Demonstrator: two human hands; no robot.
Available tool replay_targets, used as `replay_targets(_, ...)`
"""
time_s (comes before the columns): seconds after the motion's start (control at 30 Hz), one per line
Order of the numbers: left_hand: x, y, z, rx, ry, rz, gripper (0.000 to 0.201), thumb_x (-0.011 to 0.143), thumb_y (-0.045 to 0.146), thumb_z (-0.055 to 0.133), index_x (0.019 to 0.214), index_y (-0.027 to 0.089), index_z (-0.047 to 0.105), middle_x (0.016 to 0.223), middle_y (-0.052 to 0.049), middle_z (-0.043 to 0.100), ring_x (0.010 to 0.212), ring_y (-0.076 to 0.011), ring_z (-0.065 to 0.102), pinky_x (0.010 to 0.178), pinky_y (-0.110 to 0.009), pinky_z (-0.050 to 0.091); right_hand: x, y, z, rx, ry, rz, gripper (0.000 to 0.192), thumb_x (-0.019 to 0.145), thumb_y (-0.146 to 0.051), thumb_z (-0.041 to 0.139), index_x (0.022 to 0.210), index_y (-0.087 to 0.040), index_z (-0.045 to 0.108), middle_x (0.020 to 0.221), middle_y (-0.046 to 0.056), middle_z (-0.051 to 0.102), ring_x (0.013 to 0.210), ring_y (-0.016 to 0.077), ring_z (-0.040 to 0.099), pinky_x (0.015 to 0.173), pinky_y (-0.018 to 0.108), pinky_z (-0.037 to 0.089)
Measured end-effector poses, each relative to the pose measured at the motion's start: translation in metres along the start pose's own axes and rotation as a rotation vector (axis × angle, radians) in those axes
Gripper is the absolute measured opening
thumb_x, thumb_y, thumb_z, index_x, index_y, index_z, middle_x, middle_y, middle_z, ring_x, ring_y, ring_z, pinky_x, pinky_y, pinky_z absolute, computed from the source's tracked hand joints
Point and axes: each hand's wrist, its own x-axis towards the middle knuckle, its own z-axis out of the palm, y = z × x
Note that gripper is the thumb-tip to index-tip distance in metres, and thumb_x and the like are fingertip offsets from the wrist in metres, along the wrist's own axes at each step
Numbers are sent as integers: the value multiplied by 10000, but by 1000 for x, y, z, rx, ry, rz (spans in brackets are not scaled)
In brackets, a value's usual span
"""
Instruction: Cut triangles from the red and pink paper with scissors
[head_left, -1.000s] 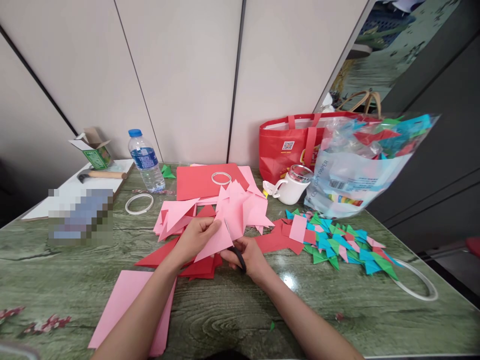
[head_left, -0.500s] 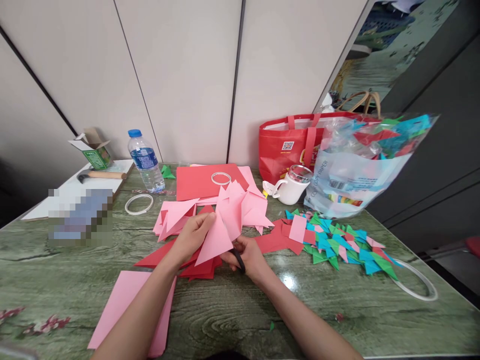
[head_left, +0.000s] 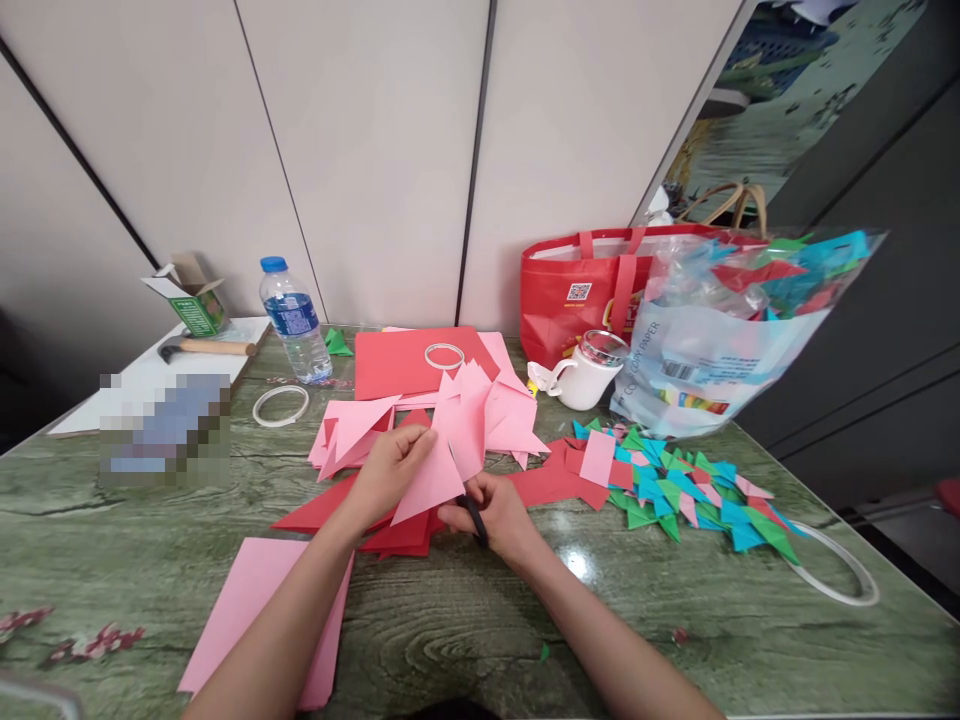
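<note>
My left hand [head_left: 386, 473] pinches a pink paper triangle [head_left: 429, 487] by its upper left edge, just above the table. My right hand [head_left: 496, 512] grips black-handled scissors [head_left: 471, 512], whose blades point up into the right edge of that triangle. Under and behind my hands lie red paper pieces [head_left: 397, 535] and a heap of pink triangles [head_left: 480, 415]. A pink sheet [head_left: 259, 615] rests flat under my left forearm.
Small folded triangles in blue, green, red and pink [head_left: 686, 490] spread at right, beside a clear plastic bag [head_left: 720, 330], a white mug [head_left: 589, 372] and a red tote [head_left: 581, 290]. A water bottle [head_left: 294, 322], tape rings [head_left: 280, 405], a red sheet [head_left: 409, 360] and a hammer [head_left: 202, 348] lie farther back.
The pink triangle has turned slightly in my left hand while the scissors stay at its right edge. The camera has shifted a little.
</note>
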Motion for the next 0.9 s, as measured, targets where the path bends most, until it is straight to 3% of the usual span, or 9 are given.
replay_targets(0.3,0,5,-3,-9,59,-35,336,789,419,412,558,179,367,547,44,312,500,-88,292,450,-212,220,-1,1,-2,-31,-107,15,521,502,-403,783,544,-196,307,528,-49,535,469,118,564,416,193,332)
replay_targets(0.53,-1,4,-2,89,59,11,330,799,403,391,570,167,409,552,39,316,520,-94,300,474,-223,223,-1,-3,-3,-90,-135,-17,431,570,-391,755,589,-197,371,535,-39,564,484,123,565,475,227,396)
replay_targets(0.9,2,-3,-2,123,170,55,344,799,393,399,543,188,296,547,44,247,518,-92,242,478,-232,196,1,0,-8,-75,-107,-64,487,532,-346,793,684,-205,353,630,-30,623,512,111,561,500,221,413)
